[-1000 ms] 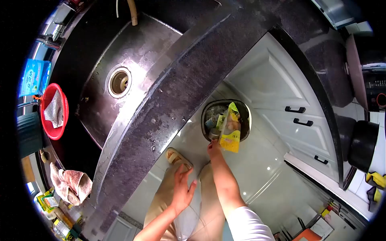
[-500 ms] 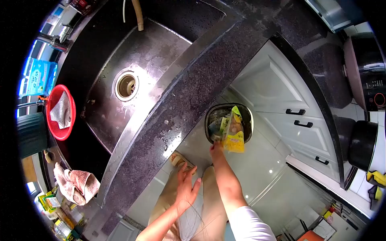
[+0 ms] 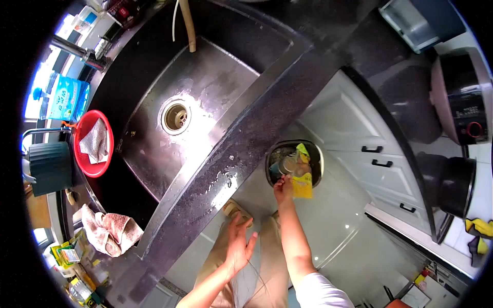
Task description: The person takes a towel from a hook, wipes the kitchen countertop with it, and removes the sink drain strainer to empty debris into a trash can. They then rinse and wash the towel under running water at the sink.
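Observation:
My right hand (image 3: 283, 189) is over the near edge of a dark-lined trash bin (image 3: 269, 177) on the floor. Its fingers are closed on a small round thing that looks like a sink strainer (image 3: 288, 165), partly blurred against the trash. A yellow plastic package (image 3: 302, 186) lies in the bin and sticks out over its near rim, just right of the hand. My left hand (image 3: 238, 245) hangs open above my leg, fingers stretched, holding nothing.
The dark sink (image 3: 159, 149) has an uncovered drain (image 3: 176, 117). A red basket (image 3: 81, 149) with a cloth and a pink towel (image 3: 110, 231) are at left. White cabinet doors (image 3: 354, 115) stand right of the bin; a rice cooker (image 3: 459, 97) is above them.
The view has shifted, so the sink and bin appear farther right and lower. My right hand's round thing now shows plainly over the trash. My left hand stays open.

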Available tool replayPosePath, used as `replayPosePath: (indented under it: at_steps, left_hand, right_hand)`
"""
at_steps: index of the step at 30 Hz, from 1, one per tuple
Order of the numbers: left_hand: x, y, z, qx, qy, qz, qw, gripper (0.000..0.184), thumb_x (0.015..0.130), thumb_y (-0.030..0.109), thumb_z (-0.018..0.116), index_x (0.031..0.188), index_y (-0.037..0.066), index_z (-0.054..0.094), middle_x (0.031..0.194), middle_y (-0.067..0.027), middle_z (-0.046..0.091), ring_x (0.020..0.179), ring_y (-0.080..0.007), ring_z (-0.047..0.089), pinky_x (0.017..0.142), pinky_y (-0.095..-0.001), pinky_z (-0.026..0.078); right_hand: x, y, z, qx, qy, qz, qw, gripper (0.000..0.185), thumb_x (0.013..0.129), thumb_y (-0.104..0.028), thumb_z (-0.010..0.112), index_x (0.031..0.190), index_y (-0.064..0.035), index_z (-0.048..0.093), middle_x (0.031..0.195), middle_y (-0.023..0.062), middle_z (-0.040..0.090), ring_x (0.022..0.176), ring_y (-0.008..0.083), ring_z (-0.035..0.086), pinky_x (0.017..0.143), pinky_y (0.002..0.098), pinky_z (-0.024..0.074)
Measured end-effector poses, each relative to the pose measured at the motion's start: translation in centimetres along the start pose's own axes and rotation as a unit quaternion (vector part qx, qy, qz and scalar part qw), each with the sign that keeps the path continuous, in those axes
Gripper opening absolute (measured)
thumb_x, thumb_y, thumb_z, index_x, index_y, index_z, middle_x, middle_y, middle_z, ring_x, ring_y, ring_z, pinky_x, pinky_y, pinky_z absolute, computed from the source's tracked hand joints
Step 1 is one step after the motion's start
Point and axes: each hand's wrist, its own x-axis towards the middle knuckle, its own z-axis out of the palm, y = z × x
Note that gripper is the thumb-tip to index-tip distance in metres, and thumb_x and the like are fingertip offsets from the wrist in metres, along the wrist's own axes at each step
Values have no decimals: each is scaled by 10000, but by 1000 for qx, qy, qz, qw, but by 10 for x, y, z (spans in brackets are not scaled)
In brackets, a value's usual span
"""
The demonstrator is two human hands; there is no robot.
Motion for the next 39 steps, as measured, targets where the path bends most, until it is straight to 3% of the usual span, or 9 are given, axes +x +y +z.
replayPosePath:
  at_steps: [5,12,16,20,22,23,28,31,39]
  left_hand:
    - [-19,56,-47,-19,-4,31,999,427,892,168,574,1288,55,463,1384,-269,288,1283,-423,323,1051,-449,315]
    - [-47,138,-153,-77,20,109,991,419,877,122,591,1269,32,473,1394,-219,292,1166,-344,457,966,-401,407]
    - [-63,144,-216,-60,119,138,981,428,869,115,596,1270,34,473,1384,-222,309,1194,-358,442,1011,-415,380]
    - [-76,114,-261,-41,230,92,968,429,860,120,596,1265,36,479,1373,-235,318,1233,-385,402,1042,-428,333]
    - [-86,95,-276,-36,265,53,962,432,856,128,599,1262,43,481,1370,-235,325,1252,-386,379,1047,-439,314]
    - [-90,85,-279,-52,276,32,959,429,858,129,597,1262,43,480,1368,-234,328,1257,-384,372,1046,-442,312]
    - [-103,63,-298,-54,343,-22,937,436,857,133,600,1262,30,476,1344,-240,343,1268,-389,351,1063,-449,286]
    - [-100,54,-301,-62,372,-60,924,431,852,120,598,1253,16,480,1339,-242,345,1271,-389,349,1072,-448,274]
    - [-68,80,-314,-120,393,-107,905,440,845,82,590,1268,41,479,1367,-225,323,1285,-371,342,1061,-438,286]
  right_hand:
    - [-143,-68,135,-116,-30,-145,982,84,950,-226,544,900,-160,557,759,-55,540,563,34,405,415,190,322]
    - [-322,-97,284,-381,-133,-428,809,182,958,-227,536,924,-49,557,738,-26,512,511,21,399,419,179,326]
    - [-349,-53,347,-509,-239,-368,741,192,926,-218,592,915,-26,604,652,-40,496,507,34,416,437,198,328]
    - [-325,15,398,-723,-337,-324,508,199,859,-196,621,876,1,640,788,113,666,677,195,634,616,319,477]
    - [-294,53,413,-783,-384,-355,336,194,816,-212,630,873,-35,681,756,114,674,686,211,656,632,343,489]
    - [-284,71,420,-836,-355,-310,282,202,781,-227,620,850,-52,692,843,150,678,806,281,669,711,391,507]
    - [-224,145,434,-889,-309,-332,58,163,745,-200,612,795,-65,690,862,161,677,762,307,670,689,420,539]
    - [-179,179,428,-832,-319,-453,-8,121,742,-143,606,768,-69,698,825,170,679,708,315,680,625,406,554]
    - [-178,192,420,-909,-295,-282,-87,160,794,-77,560,853,-54,707,887,164,688,827,299,685,691,406,553]
